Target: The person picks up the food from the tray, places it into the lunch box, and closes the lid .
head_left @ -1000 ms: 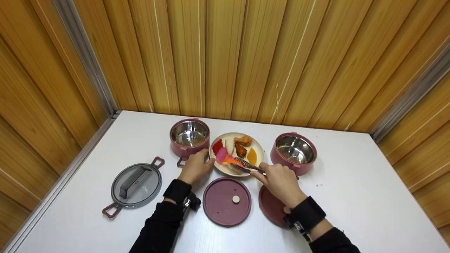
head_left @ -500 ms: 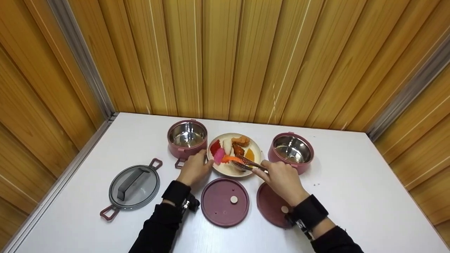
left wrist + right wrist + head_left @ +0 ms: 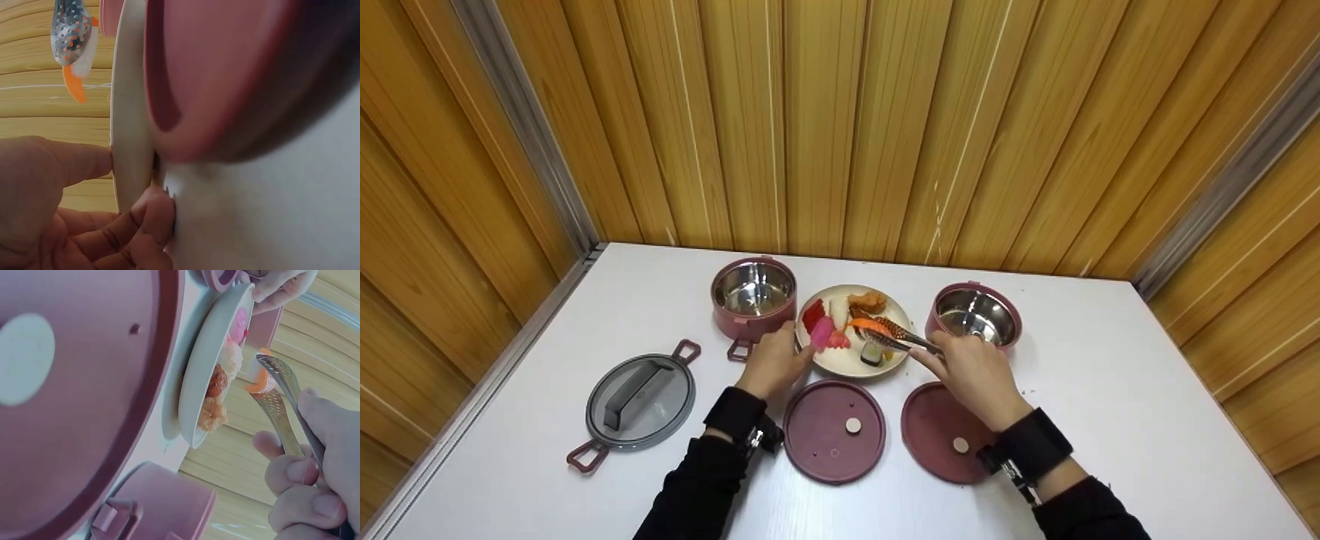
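My left hand holds the near-left rim of the cream plate; in the left wrist view its thumb presses the rim and the fingers are curled at the underside. On the plate lie a red piece, a pink piece, a white piece, brown fried pieces and a small dark-sided roll. My right hand grips metal tongs with perforated tips. Between the tips is an orange-and-white food piece, raised above the plate.
A pink steel-lined pot stands left of the plate, another steel-lined pot to its right. Two round maroon lids lie in front. A grey glass lid with two handles lies at the left.
The tongs have lifted the orange-and-white piece off the plate, uncovering the dark-sided roll. My right hand has shifted slightly right relative to the plate. The left hand stays at the rim.
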The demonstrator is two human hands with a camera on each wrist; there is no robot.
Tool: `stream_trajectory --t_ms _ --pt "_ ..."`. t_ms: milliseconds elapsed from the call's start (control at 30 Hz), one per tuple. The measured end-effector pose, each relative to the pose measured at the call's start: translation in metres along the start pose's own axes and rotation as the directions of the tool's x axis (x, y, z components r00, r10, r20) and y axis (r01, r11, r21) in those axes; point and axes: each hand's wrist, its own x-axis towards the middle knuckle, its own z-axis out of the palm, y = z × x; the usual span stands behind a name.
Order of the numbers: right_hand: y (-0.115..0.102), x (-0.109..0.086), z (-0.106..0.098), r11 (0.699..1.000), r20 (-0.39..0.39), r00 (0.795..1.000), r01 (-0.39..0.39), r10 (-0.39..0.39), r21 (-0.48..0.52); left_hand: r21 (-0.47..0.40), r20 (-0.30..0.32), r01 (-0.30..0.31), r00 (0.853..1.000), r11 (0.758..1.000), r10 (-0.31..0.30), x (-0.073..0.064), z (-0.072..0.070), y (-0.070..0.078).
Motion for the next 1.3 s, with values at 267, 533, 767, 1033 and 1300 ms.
stream_trajectory --t_ms 267,533,767,1033,1300 --pt "0.010 -0.001 -0.009 1.000 -0.024 0.999 -0.021 0.021 -0.005 0.048 -0.072 -0.037 0.997 0.998 0.041 0.002 0.002 0.004" --pt "0.019 -0.004 -0.018 0.999 -0.033 0.999 -0.042 0.042 0.000 0.108 -0.180 -0.097 0.977 0.989 0.115 0.019 0.004 0.011" --pt "0.033 -0.006 -0.029 0.996 -0.047 0.995 -0.086 0.085 -0.019 0.094 -0.112 -0.184 0.975 0.978 0.194 0.032 0.023 0.046" --pt "0.053 -0.011 -0.040 0.991 -0.041 0.990 -0.134 0.133 -0.028 0.096 0.018 -0.248 0.969 0.964 0.247 0.033 0.030 0.112" --pt "0.077 -0.016 -0.048 0.985 -0.064 0.984 -0.167 0.164 -0.039 0.102 0.113 -0.260 0.962 0.960 0.249 0.074 0.085 0.122"
